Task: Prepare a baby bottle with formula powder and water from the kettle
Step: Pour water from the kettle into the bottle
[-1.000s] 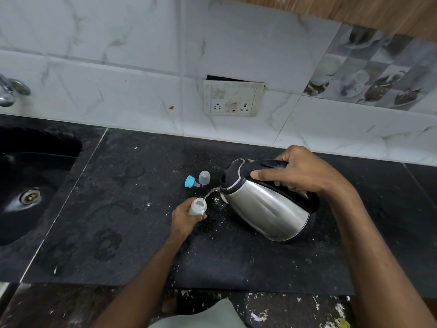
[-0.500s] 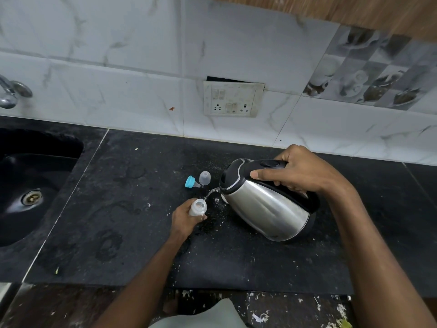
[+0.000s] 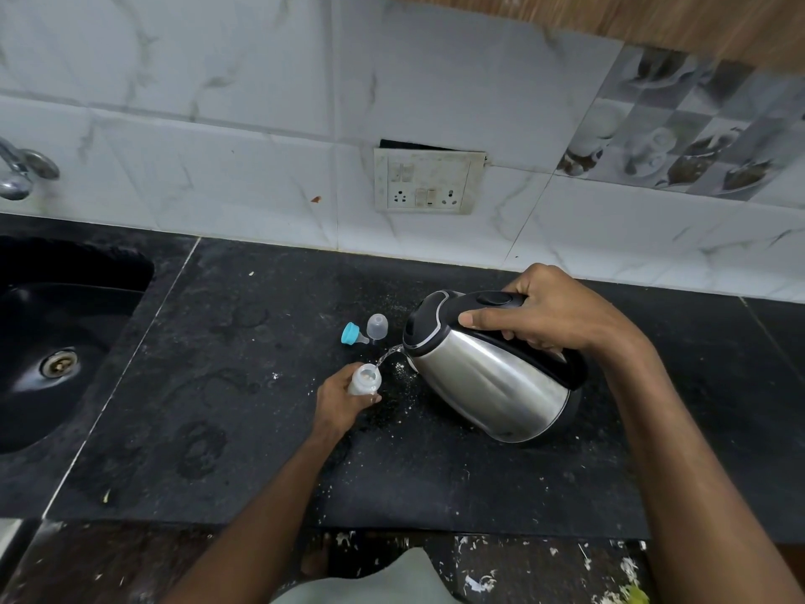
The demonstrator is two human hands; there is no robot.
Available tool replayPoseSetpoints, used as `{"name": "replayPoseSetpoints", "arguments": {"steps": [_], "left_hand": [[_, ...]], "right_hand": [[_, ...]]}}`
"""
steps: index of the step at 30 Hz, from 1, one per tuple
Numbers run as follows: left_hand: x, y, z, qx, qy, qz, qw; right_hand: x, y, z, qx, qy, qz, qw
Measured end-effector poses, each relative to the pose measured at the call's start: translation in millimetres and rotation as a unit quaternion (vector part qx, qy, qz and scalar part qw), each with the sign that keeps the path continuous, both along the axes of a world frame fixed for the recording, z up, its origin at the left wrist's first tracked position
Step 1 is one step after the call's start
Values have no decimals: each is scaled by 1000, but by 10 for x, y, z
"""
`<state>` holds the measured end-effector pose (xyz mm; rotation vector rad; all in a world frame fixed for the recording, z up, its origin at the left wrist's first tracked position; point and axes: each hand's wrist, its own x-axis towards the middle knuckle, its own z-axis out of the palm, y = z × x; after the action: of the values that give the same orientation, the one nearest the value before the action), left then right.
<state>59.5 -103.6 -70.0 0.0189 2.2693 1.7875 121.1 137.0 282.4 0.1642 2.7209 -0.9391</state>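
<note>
My right hand (image 3: 544, 311) grips the black handle of a steel kettle (image 3: 488, 381), tilted to the left over the black counter (image 3: 226, 407). A thin stream of water (image 3: 389, 354) runs from its spout into the open mouth of a small white baby bottle (image 3: 363, 379). My left hand (image 3: 342, 401) holds that bottle upright on the counter. White powder shows inside the bottle's neck. Just behind the bottle lie a blue nipple ring (image 3: 352, 334) and a clear cap (image 3: 377, 326).
A black sink (image 3: 52, 342) with a metal drain sits at the left, a tap (image 3: 19, 172) above it. White powder specks lie scattered around the bottle. A wall socket plate (image 3: 424, 181) is on the tiled wall behind. The counter's front edge runs near my body.
Hands, kettle and bottle have barely moved. Water keeps flowing from the spout into the bottle.
</note>
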Motion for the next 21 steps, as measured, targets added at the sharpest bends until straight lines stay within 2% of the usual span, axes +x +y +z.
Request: {"name": "replayPoseSetpoints", "arguments": {"steps": [21], "left_hand": [[8,-1,2,-6,-6,6,1000]], "right_hand": [[3,7,51,1,2,-6,1000]]}}
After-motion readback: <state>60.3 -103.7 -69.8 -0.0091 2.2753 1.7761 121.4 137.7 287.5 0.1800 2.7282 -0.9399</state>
